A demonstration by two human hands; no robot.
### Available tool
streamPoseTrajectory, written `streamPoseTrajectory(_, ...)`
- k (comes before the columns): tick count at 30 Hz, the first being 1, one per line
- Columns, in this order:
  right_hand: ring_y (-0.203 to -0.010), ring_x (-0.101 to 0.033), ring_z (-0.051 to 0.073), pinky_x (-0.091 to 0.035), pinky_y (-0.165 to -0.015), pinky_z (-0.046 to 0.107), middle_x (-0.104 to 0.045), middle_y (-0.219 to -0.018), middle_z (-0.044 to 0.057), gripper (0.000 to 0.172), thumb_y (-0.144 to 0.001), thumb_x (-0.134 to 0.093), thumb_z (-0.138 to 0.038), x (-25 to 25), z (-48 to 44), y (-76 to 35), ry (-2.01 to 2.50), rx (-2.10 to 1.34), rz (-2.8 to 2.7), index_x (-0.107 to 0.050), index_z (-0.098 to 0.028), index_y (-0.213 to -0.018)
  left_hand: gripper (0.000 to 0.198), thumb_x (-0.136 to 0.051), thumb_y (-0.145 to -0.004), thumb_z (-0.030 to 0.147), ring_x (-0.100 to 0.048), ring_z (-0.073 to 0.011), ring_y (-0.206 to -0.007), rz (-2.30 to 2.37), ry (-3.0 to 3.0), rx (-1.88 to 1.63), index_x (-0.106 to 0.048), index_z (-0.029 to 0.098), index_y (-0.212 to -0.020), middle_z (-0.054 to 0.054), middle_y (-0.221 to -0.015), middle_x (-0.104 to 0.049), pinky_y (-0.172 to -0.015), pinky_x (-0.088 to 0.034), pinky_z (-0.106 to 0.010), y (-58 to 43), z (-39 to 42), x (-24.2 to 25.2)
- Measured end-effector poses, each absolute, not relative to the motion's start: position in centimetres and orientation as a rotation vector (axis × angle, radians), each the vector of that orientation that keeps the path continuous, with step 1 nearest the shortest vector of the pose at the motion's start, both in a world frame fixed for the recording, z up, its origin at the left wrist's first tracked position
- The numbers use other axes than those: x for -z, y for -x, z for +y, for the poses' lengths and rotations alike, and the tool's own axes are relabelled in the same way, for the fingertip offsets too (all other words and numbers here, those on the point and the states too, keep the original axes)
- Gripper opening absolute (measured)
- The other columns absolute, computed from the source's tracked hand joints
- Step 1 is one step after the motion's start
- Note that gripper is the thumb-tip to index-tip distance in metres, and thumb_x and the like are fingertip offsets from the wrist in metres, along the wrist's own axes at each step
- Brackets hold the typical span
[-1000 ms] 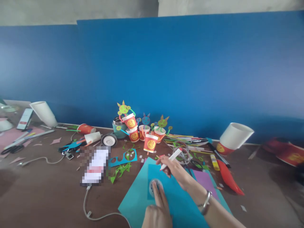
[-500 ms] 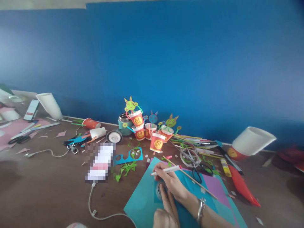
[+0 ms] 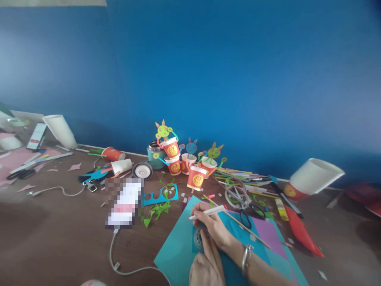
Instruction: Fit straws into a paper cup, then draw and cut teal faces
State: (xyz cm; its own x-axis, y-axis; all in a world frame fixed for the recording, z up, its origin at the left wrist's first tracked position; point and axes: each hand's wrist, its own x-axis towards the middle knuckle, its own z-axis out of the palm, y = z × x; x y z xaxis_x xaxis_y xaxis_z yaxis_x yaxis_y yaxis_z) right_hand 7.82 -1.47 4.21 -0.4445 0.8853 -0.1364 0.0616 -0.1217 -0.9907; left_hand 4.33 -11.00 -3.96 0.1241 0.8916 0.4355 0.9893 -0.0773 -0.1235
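Observation:
In my right hand (image 3: 214, 225) is a white marker pen (image 3: 207, 212) with a red end, its tip pointing left above the paper. My left hand (image 3: 205, 260) stretches two fingers onto a small clear tape roll (image 3: 197, 237), holding it down; the other fingers are curled. Beneath the roll lies a darker blue piece of paper (image 3: 195, 247), on top of a large turquoise sheet (image 3: 173, 247). My fingers partly cover the roll. A thin wooden stick (image 3: 248, 230) lies across the sheets beside my right hand, near black-handled scissors (image 3: 245, 218).
Red-and-white paper cups (image 3: 197, 178) with paper animal figures stand behind the sheets. Left are a phone (image 3: 125, 202) on a white cable (image 3: 131, 273), green scraps (image 3: 157, 212) and a cut blue strip (image 3: 160, 195). Right are a glue stick (image 3: 281, 209) and a large tilted cup (image 3: 314, 177).
The view has shifted very slightly. Both hands keep nearly the same pose, with the marker and the tape roll in the same place on the paper.

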Motion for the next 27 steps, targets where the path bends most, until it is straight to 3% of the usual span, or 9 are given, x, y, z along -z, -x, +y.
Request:
streamPoseTrajectory(4, -0.062, -0.053, 0.015, -0.039, -0.058, 0.025, -0.057, -0.061, -0.002, 0.026, -0.074, -0.062, -0.045, -4.0, -1.3, -7.8, 1.051, -1.639, -1.478, -0.056, -0.02, -0.071, 0.057, -0.054, -0.071, 0.005, -0.055, -0.0167, -0.048, -1.876, 2.086, 0.257, -0.058, 0.022, -0.125, -0.019, -0.117, -0.064, -0.032, -0.039, -0.026, -4.5, -11.1, 3.4)
streamPoseTrajectory(8, -0.061, -0.055, 0.015, -0.041, -0.058, 0.026, -0.058, -0.061, 0.0, 0.035, -0.074, -0.062, -0.053, -4.5, -0.9, -8.1, 1.047, -1.582, -1.571, -0.054, -0.019, -0.069, 0.057, -0.054, -0.067, -0.004, -0.049, -0.0097, -0.038, -1.878, 2.047, 0.234, -0.063, 0.017, -0.119, -0.02, -0.118, -0.064, -0.032, -0.041, -0.024, -4.5, -11.3, 3.0)
streamPoseTrajectory(12, -0.051, -0.046, 0.013, -0.036, -0.048, 0.025, -0.05, -0.054, 0.0, 0.05, -0.081, -0.046, -0.063, -6.0, -0.6, -8.4, 1.104, -1.5, -1.833, -0.055, -0.018, -0.061, 0.056, -0.052, -0.068, -0.007, -0.046, -0.007, -0.034, -1.874, 2.008, 0.211, -0.065, 0.018, -0.116, -0.02, -0.117, -0.064, -0.031, -0.04, -0.021, -4.4, -11.3, 2.8)
streamPoseTrajectory(17, -0.053, -0.047, 0.013, -0.037, -0.051, 0.026, -0.05, -0.056, -0.001, 0.047, -0.081, -0.047, -0.063, -5.8, -0.6, -8.3, 1.107, -1.478, -1.812, -0.057, -0.019, -0.067, 0.053, -0.054, -0.068, -0.006, -0.048, -0.0077, -0.036, -1.883, 1.972, 0.269, -0.067, 0.018, -0.113, -0.019, -0.115, -0.066, -0.032, -0.041, -0.02, -4.5, -11.3, 3.1)
streamPoseTrajectory(23, -0.061, -0.056, 0.016, -0.04, -0.059, 0.027, -0.058, -0.062, 0.001, 0.042, -0.082, -0.049, -0.058, -3.3, -0.7, -8.2, 1.007, -1.58, -1.574, -0.057, -0.019, -0.072, 0.051, -0.055, -0.07, 0.0, -0.05, -0.0111, -0.041, -1.879, 2.07, 0.285, -0.064, 0.016, -0.118, -0.018, -0.11, -0.068, -0.032, -0.039, -0.024, -4.2, -11.4, 3.0)
streamPoseTrajectory(27, -0.059, -0.057, 0.017, -0.04, -0.056, 0.027, -0.056, -0.058, 0.0, 0.048, -0.079, -0.046, -0.066, -3.6, -1.3, -7.9, 1.035, -1.636, -1.53, -0.054, -0.02, -0.072, 0.06, -0.054, -0.071, 0.006, -0.061, -0.0211, -0.059, -1.844, 2.089, 0.273, -0.055, 0.024, -0.128, -0.017, -0.117, -0.064, -0.034, -0.038, -0.025, -4.1, -11.5, 2.8)
